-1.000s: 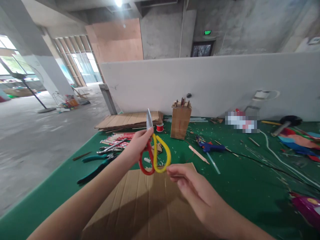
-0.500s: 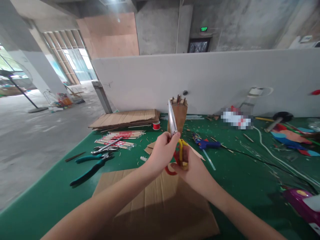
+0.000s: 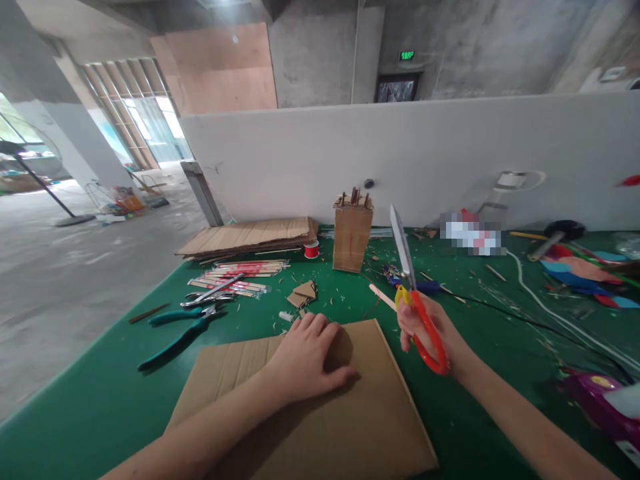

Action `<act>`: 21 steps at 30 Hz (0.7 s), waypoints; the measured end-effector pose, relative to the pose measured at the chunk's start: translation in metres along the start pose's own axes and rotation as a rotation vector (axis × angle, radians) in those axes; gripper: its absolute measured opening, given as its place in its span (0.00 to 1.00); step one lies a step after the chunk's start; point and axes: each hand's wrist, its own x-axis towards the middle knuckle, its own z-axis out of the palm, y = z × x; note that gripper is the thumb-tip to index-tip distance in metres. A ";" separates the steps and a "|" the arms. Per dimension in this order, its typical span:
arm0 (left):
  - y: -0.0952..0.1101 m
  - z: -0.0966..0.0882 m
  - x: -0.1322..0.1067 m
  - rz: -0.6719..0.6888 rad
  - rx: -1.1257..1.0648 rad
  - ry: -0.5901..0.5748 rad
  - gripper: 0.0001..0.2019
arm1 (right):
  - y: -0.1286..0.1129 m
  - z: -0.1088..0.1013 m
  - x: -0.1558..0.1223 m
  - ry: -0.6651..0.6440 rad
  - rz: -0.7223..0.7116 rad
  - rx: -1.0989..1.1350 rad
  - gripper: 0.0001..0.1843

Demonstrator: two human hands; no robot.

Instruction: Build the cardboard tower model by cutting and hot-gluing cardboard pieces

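My left hand (image 3: 311, 357) rests on a sheet of brown cardboard (image 3: 350, 413), fingers spread toward its far edge. To the right, my right hand (image 3: 435, 327) grips a pair of scissors (image 3: 404, 250) with red and yellow handles, held up off the table. Their blades point up and away from me and look closed together. Beyond both hands stands an upright cardboard box (image 3: 353, 237) with several thin brown sticks poking from its top. Small cardboard offcuts (image 3: 303, 293) lie past my left hand's fingertips.
Left on the green table are teal-handled pliers (image 3: 185, 333), wrapped sticks (image 3: 240, 277) and stacked cardboard (image 3: 250, 237). A red thread spool (image 3: 311, 250) sits by the stack. Rightward lie a blue glue gun (image 3: 425, 286) with its cord and a purple object (image 3: 597, 407). A white partition (image 3: 280, 167) stands behind.
My left hand has let go of the scissors and come down onto the cardboard sheet. My right hand has carried the scissors to the right, leaving the upright box in plain view.
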 end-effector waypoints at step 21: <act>-0.015 -0.047 0.043 -0.078 0.052 -0.045 0.25 | 0.018 0.000 -0.002 0.055 0.023 0.064 0.20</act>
